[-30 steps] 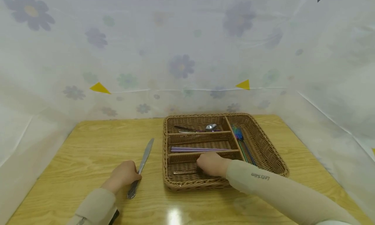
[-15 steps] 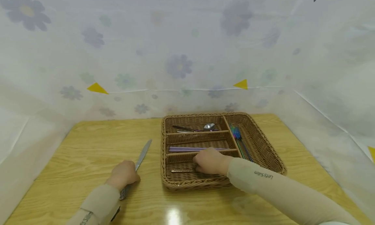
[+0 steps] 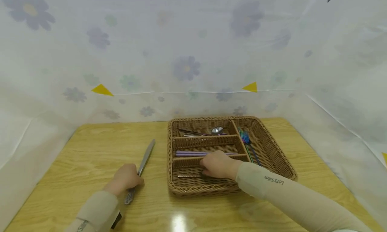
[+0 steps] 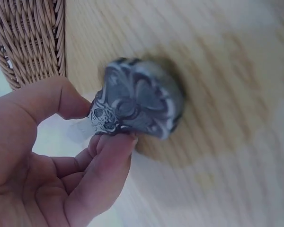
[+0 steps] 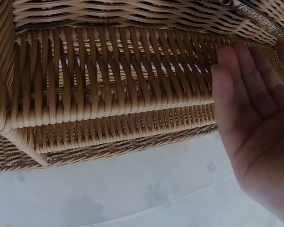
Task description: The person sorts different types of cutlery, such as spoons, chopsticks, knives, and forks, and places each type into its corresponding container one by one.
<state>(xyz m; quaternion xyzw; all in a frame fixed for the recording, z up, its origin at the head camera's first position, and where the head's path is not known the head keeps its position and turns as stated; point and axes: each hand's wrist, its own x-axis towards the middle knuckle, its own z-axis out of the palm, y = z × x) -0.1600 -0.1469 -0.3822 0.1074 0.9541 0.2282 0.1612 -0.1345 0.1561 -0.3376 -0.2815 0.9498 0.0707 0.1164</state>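
My left hand pinches a silver table knife by its handle, left of the wicker basket, with the blade pointing away from me. Thumb and fingers meet on the handle in the left wrist view, and its ornate end juts out over the table. My right hand is inside the basket's front compartment, its fingers fairly straight alongside the wicker divider. Beside it on the compartment floor lies a utensil with a patterned handle; the hand hides its other end in the head view.
The wicker basket has several compartments. Purple chopsticks lie in the middle one, a spoon and other cutlery in the back one. Rainbow and blue forks fill part of the right side. A flowered white sheet surrounds the wooden table.
My left hand has shifted slightly left, and the knife has moved left and away from me. The right hand has stayed in the front compartment, moving very little.
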